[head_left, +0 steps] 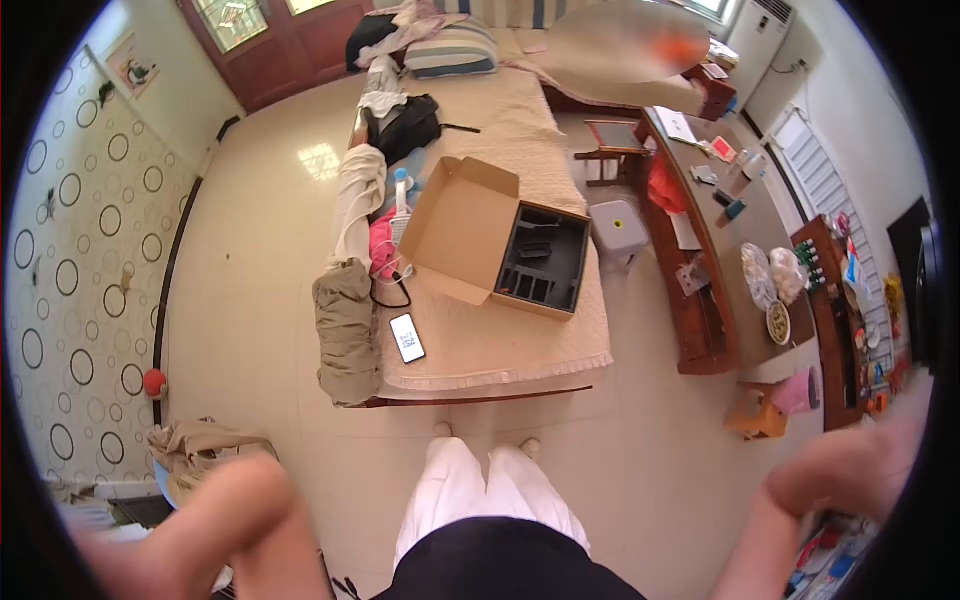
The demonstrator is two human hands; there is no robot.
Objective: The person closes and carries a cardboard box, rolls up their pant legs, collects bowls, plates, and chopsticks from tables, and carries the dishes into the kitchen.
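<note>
Both of my arms are raised and bent out to the sides. My left hand point(112, 562) is a blur at the lower left edge, near a heap of brown cloth point(205, 445). At the right edge my right hand point(893, 455) is smeared too, and its fingers cannot be made out. Neither hand shows anything held. On the bed point(470, 355) before me lies an open cardboard box point(460, 225) with a black, compartmented insert point(545, 258) holding dark pieces. Left of the box's front corner is a phone point(407, 338) with a lit screen.
Folded clothes point(347, 330), a black bag point(405, 125) and a bottle point(402, 185) line the bed's left side. A grey stool point(619, 230) stands beside the bed. Rightward, a wooden table point(715, 225) carries bags and a bowl point(778, 322); a pink bin point(797, 391) is below.
</note>
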